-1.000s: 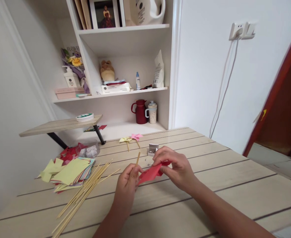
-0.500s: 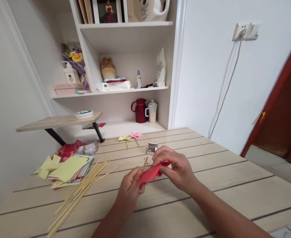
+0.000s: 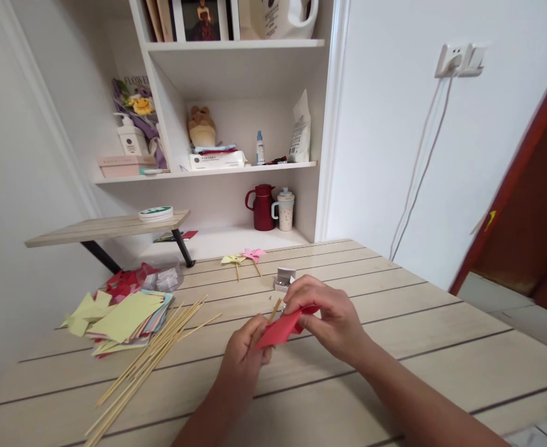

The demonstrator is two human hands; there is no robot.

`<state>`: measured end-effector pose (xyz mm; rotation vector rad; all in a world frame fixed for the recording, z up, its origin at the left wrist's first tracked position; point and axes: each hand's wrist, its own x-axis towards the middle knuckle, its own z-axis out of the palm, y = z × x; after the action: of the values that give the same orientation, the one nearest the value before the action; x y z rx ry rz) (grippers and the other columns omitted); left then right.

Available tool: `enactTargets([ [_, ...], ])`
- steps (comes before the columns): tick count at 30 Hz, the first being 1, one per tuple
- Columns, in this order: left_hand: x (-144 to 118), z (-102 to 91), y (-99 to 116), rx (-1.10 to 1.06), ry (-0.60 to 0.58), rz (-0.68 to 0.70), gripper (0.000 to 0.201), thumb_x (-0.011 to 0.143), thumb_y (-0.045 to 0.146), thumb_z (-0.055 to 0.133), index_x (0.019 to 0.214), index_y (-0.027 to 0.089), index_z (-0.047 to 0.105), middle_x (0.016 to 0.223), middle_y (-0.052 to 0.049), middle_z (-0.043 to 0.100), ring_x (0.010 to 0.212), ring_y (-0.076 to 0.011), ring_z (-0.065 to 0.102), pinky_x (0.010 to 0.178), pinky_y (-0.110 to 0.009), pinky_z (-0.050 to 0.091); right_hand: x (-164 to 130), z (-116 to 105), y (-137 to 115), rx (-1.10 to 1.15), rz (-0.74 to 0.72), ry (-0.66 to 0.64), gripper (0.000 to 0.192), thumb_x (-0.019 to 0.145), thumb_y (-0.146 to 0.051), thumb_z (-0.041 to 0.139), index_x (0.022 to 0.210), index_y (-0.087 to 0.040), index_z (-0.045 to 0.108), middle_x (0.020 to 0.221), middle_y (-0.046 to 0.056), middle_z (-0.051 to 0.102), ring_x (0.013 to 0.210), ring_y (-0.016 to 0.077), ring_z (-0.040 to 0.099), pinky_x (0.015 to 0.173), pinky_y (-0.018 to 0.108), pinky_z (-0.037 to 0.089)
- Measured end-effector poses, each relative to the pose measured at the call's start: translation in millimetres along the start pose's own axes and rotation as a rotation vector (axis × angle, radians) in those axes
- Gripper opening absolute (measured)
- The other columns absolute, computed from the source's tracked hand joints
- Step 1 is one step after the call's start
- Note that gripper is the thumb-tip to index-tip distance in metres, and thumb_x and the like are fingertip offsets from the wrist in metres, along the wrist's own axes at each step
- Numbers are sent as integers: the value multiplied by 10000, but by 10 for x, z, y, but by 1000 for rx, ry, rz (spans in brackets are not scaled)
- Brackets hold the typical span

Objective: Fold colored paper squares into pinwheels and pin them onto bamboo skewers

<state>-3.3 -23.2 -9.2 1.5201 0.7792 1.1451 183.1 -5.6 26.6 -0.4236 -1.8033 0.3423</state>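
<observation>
In the head view, the left hand (image 3: 245, 354) is pinching a thin wooden stick (image 3: 275, 308) while the right hand (image 3: 326, 313) is gripping folded red paper (image 3: 280, 329) above the worktop (image 3: 394, 347). Loose sticks (image 3: 147, 366) are lying left; bare planks are stretching right to the edge.
</observation>
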Motion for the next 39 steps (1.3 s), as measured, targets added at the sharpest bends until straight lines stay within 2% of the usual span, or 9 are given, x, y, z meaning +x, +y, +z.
enactTargets([
  [4,-4,10,-19,-104,-24,-94,472,868,644,535,727,199,467,499,97,306,442,-55,158,439,-220,107,6,-1,-9,7,-7,-4,151,848,-78,665,890,-213,717,836,52,688,847,187,639,642,292,536],
  [8,6,15,12,-247,16,-199,427,892,636,507,803,226,426,508,121,251,438,-53,86,413,-193,54,7,-4,-13,5,-6,-6,153,842,-72,668,882,-211,716,829,49,680,841,185,634,632,289,534],
  [13,19,-8,60,-302,87,-208,392,884,617,540,869,243,421,529,128,245,452,-57,60,402,-170,54,-1,-2,0,-6,2,-7,155,841,-78,669,881,-219,720,833,46,681,849,186,634,623,287,533],
  [18,27,5,52,-256,100,-211,424,858,618,578,803,235,405,530,121,267,441,-48,98,406,-168,79,-5,3,3,1,11,-5,150,835,-80,680,880,-217,724,838,47,680,846,183,631,627,286,541],
  [24,31,0,10,-90,164,-125,439,849,628,581,777,206,484,524,104,299,451,-51,192,436,-185,134,-9,-4,-10,17,23,2,152,833,-74,682,884,-210,728,827,50,678,839,181,626,612,272,548],
  [33,28,-16,-71,16,89,49,412,855,581,576,834,174,639,540,68,361,475,-76,238,464,-223,203,-8,7,15,1,16,6,185,821,-50,677,886,-216,725,832,42,688,845,180,633,655,289,540],
  [39,21,-68,-158,138,110,155,367,869,504,557,921,173,706,580,43,406,517,-101,301,493,-234,258,-14,5,18,-6,16,7,160,836,-72,669,891,-212,723,842,48,693,861,187,643,662,298,544],
])
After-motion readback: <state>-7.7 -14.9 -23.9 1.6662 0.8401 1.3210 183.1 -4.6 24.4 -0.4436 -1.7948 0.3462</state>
